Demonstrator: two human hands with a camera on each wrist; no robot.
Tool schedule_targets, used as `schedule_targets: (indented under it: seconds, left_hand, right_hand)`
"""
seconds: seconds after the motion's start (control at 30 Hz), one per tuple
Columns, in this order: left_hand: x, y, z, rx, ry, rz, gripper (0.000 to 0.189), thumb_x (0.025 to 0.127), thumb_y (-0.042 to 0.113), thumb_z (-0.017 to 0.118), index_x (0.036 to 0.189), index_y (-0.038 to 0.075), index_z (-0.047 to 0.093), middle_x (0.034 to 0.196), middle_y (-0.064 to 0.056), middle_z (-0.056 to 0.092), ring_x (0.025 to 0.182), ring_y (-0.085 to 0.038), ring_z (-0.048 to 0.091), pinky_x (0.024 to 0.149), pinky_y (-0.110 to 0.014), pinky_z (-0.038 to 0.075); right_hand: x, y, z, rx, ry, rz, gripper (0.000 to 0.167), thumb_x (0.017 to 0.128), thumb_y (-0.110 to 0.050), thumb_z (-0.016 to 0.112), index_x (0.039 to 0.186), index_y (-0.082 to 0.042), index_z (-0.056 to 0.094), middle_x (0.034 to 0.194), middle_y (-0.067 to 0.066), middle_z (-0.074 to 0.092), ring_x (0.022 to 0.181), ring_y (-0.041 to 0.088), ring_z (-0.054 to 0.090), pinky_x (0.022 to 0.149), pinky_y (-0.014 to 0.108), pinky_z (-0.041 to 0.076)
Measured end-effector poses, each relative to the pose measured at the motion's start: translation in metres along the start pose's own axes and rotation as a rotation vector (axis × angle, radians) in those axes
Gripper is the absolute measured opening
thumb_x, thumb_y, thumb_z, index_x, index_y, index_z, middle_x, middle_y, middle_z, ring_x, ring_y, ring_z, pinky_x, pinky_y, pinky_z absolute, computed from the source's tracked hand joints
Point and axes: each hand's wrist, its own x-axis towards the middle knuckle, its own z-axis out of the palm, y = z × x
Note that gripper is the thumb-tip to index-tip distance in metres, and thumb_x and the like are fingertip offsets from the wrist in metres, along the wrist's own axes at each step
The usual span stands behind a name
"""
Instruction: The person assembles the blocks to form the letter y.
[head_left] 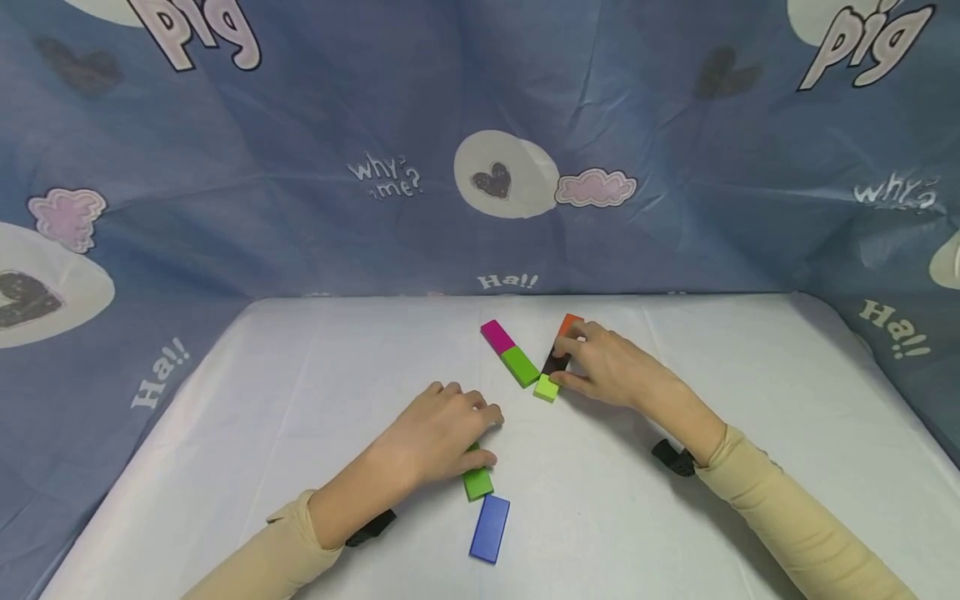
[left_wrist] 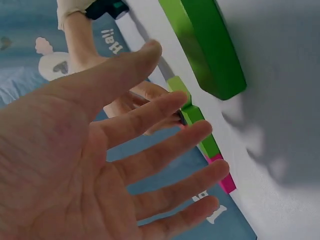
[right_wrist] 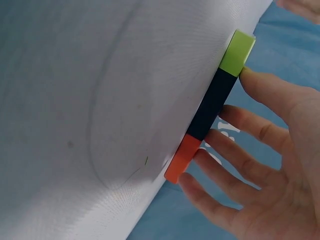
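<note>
My left hand point(head_left: 442, 429) hovers with fingers spread above a green block point(head_left: 477, 485), its thumb over the block's far part. In the left wrist view that green block point(left_wrist: 210, 50) lies beyond the thumb, and nothing sits in the palm. My right hand point(head_left: 611, 362) has its fingertips along a straight row of three blocks: lime point(head_left: 547, 388), black point(head_left: 555, 364) and orange point(head_left: 572, 320). The right wrist view puts the thumb at the lime block point(right_wrist: 237, 52), while relaxed fingers touch the side of the black block point(right_wrist: 212, 105) and orange block point(right_wrist: 183, 158).
A magenta block point(head_left: 497, 336) and a green block point(head_left: 521, 367) lie end to end, slanting to the lime block's corner. Nearest me, a blue block point(head_left: 490, 529) lies by the green one. Patterned blue cloth point(head_left: 420, 242) rises behind the white table point(head_left: 360, 350).
</note>
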Motion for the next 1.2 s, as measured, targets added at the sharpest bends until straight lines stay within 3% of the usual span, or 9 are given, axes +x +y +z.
schedule_targets:
  seconds: [0.33,0.67,0.93,1.2]
  left_hand:
    - [-0.014,0.008,-0.002,0.027,-0.048,-0.004,0.052,0.083,0.058,0.088,0.117,0.022,0.072,0.097,0.003,0.071,0.077,-0.013,0.054,0.074,-0.031,0.043]
    - [-0.017,0.012,-0.001,0.037,-0.070,-0.012,0.054,0.075,0.058,0.093,0.110,0.023,0.071,0.091,0.006,0.068,0.075,-0.012,0.055,0.073,-0.030,0.043]
    - [-0.015,0.013,-0.001,0.053,-0.044,0.019,0.048,0.077,0.044,0.096,0.113,0.023,0.073,0.100,0.004,0.073,0.083,-0.014,0.061,0.076,-0.032,0.047]
    - [-0.011,0.007,0.006,0.022,0.039,0.123,0.035,0.086,0.016,0.090,0.117,0.022,0.074,0.121,0.003,0.078,0.103,-0.020,0.071,0.091,-0.036,0.055]
  right_hand:
    - [-0.001,-0.001,-0.001,-0.011,-0.003,0.001,0.033,0.096,-0.037,0.082,0.114,-0.010,0.075,0.113,0.012,0.066,0.079,0.019,0.056,0.074,0.040,0.057]
    - [-0.001,-0.003,-0.002,-0.005,-0.003,0.007,0.034,0.096,-0.036,0.082,0.115,-0.009,0.076,0.116,0.013,0.068,0.081,0.020,0.059,0.076,0.041,0.058]
    - [-0.001,-0.002,-0.001,-0.005,0.002,0.007,0.034,0.096,-0.037,0.082,0.115,-0.009,0.076,0.116,0.014,0.068,0.079,0.019,0.059,0.076,0.040,0.058]
    - [-0.001,-0.002,-0.001,-0.003,0.002,-0.002,0.033,0.096,-0.037,0.082,0.114,-0.009,0.076,0.118,0.014,0.069,0.080,0.019,0.059,0.076,0.039,0.058]
